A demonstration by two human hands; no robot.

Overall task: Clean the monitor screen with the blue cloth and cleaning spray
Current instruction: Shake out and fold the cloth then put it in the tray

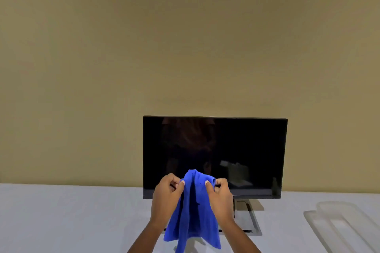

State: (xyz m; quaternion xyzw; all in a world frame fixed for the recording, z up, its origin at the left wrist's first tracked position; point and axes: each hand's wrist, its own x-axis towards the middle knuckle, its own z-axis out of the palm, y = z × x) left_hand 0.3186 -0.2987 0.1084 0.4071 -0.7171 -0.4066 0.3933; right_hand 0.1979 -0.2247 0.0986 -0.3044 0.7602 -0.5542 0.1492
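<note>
I see both of my bare forearms rising from the bottom edge of the frame, angled inward toward the lower centre. My left hand (167,193) sits just left of centre, its back toward me, fingers curled and thumb pinched against the forefinger at the top. My right hand (220,192) mirrors it just right of centre, also pinched closed with its thumb tip showing. The two hands are level, near each other but apart, wrists straight.
</note>
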